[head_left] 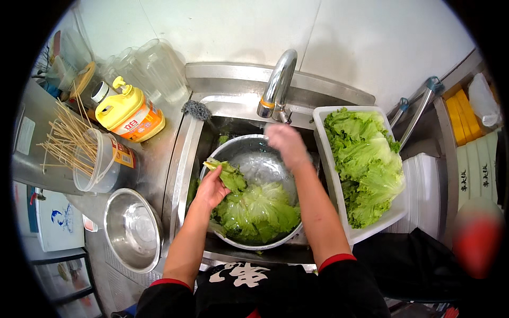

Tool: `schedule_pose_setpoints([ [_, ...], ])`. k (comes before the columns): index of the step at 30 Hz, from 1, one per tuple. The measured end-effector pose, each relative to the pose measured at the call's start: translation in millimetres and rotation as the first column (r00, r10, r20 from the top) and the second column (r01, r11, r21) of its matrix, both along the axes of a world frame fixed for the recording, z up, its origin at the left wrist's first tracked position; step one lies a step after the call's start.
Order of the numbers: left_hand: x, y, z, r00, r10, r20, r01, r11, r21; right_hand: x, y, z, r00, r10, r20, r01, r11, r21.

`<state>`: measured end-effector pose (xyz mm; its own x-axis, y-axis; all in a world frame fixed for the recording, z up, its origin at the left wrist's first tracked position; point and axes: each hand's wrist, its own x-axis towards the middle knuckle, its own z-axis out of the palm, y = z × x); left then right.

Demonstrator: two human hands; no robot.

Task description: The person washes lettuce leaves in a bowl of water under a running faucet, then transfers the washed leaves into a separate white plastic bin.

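Wide fisheye view from the wearer's head, steeply downward, near above the sink (pixel 244 126).

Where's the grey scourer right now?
In the head view, the grey scourer sits at the back-left corner of the sink, between the yellow bottle and the faucet.

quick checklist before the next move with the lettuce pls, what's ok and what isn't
1. Left hand has a grip on a leaf: ok, held at the left side of the basin.
2. Right hand is free: cannot tell, it is blurred near the faucet.
3. Basin sits inside the sink: ok.
4. Basin is cleared of lettuce: not ok, a heap of lettuce lies in it.
5. White tray has plenty of bare space: not ok, lettuce covers most of its floor.
6. Faucet is off: cannot tell.
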<state>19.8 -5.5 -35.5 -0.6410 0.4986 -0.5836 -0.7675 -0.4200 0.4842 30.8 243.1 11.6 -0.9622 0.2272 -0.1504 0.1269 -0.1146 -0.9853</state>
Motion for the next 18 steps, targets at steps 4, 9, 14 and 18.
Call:
schedule_pose_setpoints([
  [4,5.4,10.3,1.1,0.999,-0.036,-0.002,0.036,0.996,0.078,37.1,-55.6,-31.5,0.939,0.34,-0.042,-0.327,0.926,0.192],
  [9,19.3,11.2,-0.3,0.99,-0.07,-0.124,0.081,0.993,0.086,64.2,-82.9,-44.0,0.94,0.214,-0.266,-0.001,0.781,0.625],
  [14,30.2,19.5,3.6,0.986,-0.07,-0.152,0.066,0.997,-0.03,74.6,-84.7,-46.5,0.957,0.158,-0.244,0.033,0.775,0.631],
  [18,37.9,26.1,0.8,0.976,-0.077,-0.203,0.055,0.993,-0.109,79.5,-87.3,-44.1,0.96,0.126,-0.25,0.073,0.749,0.658],
])
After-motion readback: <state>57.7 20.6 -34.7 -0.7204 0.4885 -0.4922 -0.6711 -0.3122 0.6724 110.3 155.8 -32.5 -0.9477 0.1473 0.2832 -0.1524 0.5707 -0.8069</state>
